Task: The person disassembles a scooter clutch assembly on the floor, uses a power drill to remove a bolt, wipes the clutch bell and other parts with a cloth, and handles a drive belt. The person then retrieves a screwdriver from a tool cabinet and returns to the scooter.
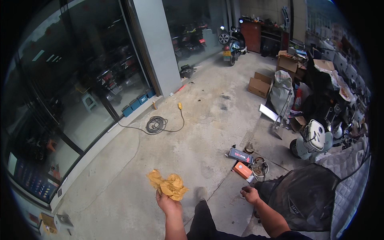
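Note:
My left hand (169, 204) grips a crumpled sheet of yellow-brown paper (168, 185) from below, its fingers mostly hidden behind it. To the right, my right hand (251, 195) hangs over the floor with fingers curled together. Something small and dark shows at its fingertips, too small to name. Just beyond that hand lie an orange box (242, 170), a dark box (241, 155) and a coil of wires in a pale ring (261, 167). One shoe (201, 193) of mine stands between the hands.
A black mesh cover (306, 196) spreads at my right, near a scooter (314, 138). Cartons (260, 85) and a white sack (281, 88) line the right side. A coiled cable (156, 125) lies by the glass front at left. Another scooter (232, 46) stands far off.

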Tool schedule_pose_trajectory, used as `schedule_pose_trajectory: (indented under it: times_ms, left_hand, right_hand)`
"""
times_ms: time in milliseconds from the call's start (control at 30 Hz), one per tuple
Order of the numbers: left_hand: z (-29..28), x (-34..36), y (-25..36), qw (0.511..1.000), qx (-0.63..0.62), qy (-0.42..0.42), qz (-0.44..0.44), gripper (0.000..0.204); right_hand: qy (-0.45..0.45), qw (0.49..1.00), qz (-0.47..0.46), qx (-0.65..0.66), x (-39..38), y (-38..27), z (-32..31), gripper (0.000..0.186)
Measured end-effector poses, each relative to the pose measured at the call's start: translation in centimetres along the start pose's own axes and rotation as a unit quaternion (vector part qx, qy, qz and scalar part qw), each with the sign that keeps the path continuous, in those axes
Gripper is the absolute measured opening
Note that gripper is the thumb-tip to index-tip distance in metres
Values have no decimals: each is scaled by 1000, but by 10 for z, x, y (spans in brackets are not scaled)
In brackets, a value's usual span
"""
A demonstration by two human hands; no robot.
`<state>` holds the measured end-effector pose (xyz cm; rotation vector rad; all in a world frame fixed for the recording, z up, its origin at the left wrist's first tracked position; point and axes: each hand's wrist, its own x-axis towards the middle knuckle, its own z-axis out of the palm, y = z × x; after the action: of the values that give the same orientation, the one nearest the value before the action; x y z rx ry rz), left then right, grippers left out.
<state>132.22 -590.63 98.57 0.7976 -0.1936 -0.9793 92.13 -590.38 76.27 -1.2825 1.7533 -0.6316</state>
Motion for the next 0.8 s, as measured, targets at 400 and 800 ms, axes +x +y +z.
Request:
schedule_pose_trajectory:
  times_ms: [400, 800]
  left_hand:
    - [327, 338, -152, 976, 78, -100, -176, 38]
    - [639, 628, -385, 965, 45, -144, -216, 37]
  right_hand:
    - [59, 869, 487, -54, 138, -51, -81, 30]
    - [26, 893, 448, -34, 629, -118, -170, 36]
